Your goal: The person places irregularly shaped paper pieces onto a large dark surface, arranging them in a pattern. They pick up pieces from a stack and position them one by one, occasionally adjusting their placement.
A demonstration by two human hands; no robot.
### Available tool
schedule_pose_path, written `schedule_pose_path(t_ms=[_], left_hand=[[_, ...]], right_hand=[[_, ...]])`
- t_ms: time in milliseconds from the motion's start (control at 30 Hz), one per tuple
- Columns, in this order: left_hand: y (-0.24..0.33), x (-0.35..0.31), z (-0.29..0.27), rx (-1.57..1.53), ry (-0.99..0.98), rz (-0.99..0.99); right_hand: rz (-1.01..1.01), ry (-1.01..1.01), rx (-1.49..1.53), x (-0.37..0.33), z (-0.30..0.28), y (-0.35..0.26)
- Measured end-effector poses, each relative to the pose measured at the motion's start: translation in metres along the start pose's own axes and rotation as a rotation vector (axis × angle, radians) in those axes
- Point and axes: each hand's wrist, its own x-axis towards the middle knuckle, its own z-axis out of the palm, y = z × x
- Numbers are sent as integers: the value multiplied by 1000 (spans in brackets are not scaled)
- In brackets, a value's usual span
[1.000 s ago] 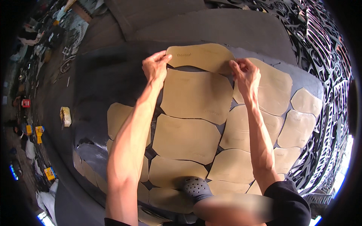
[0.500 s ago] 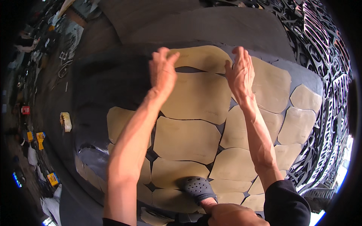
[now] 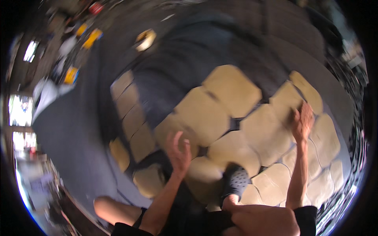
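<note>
Dropping lower and left of centre since the earlier frame, the left hand (image 3: 180, 157) is hanging loosely curled, holding nothing visible; the right hand (image 3: 304, 122), now toward the right, is reaching over the tan panels (image 3: 232, 89) with fingers extended, gripping nothing visible, contact unclear. Lying at upper right, the narrow curved panel (image 3: 310, 92) is looking thin and smooth, probably behaving light and bendy, favouring a pinch at both ends.

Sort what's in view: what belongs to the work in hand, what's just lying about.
Work in hand:
tan panels, near the left hand and right hand
dark sheet beneath them

Apparently lying about:
pale roll
yellow items
red item, blurred
</note>
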Motion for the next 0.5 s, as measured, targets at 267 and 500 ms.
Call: schedule_pose_path(t_ms=[267,500], left_hand=[[-265,-157,-141,139,372,-1467],[-269,-205,-137,197,411,-1202]], right_hand=[[-142,-47,292,-128,-32,-132],[-632,-154,500,-183,-133,-324]])
